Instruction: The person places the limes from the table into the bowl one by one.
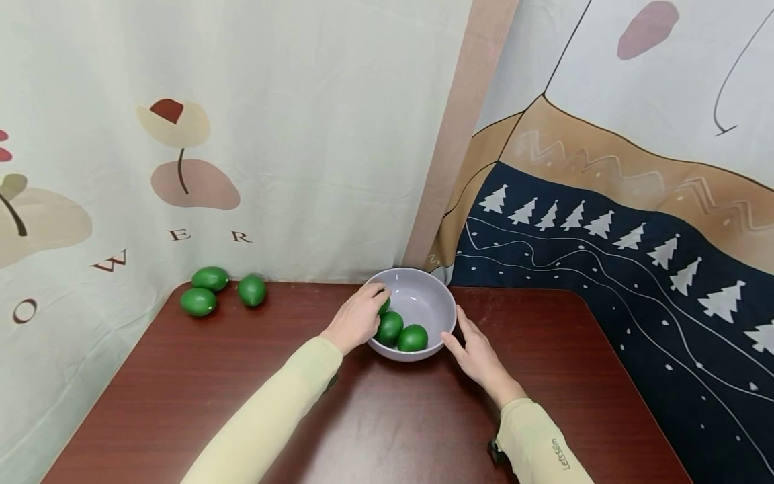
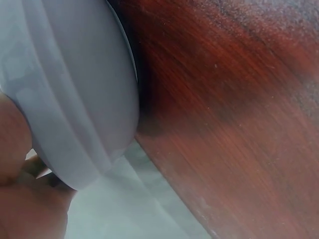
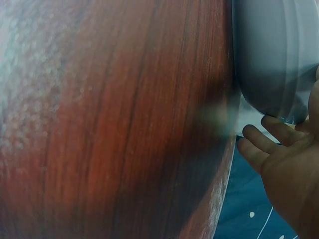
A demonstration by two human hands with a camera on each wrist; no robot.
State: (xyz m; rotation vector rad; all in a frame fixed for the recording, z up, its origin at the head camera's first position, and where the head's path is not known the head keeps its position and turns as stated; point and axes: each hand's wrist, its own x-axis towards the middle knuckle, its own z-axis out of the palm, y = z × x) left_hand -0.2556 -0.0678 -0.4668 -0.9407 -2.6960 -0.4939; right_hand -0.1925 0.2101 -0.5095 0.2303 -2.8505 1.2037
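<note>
A pale lilac bowl stands at the table's far edge with green limes in it. Two of them, one lime and another lime, lie at its near left side. My left hand reaches over the left rim, its fingers curled over a third lime, which they partly hide. My right hand touches the bowl's right side, thumb at the rim and fingers along the outer wall. In the right wrist view its fingers look loosely extended beside the bowl.
Three more limes lie at the table's far left corner: a back lime, a front lime and a right lime. The dark red wooden table ends at a pale curtain and a dark patterned cloth.
</note>
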